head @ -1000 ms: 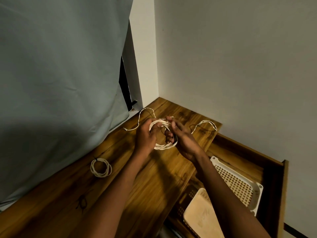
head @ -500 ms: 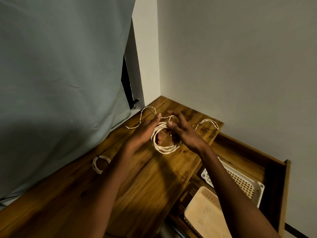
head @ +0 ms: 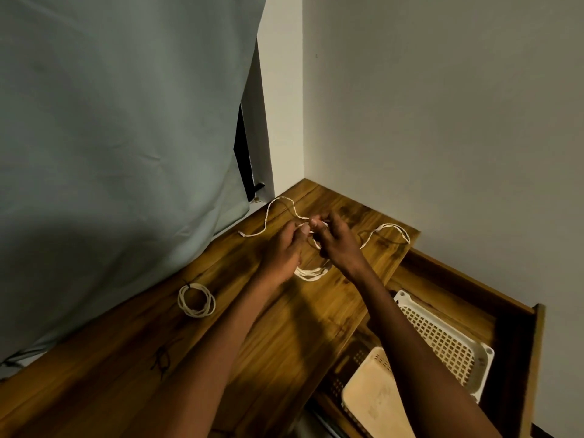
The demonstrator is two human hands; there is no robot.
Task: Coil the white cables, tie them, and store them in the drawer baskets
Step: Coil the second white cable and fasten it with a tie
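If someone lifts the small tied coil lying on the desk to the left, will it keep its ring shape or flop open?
The tied coil would probably keep its ring: a dark tie seems to bind its loops. It looks thin and likely light, so a push would slide it across the desk rather than roll it. It may sag slightly when pinched at one side.

1. Left hand [head: 284,248]: back facing up, fingers curled, thumb and fingertips pinching.
2. Right hand [head: 338,245]: fingers curled, fingertips meeting those of the left.
3. Both bare forearms stretched forward, converging at the hands.
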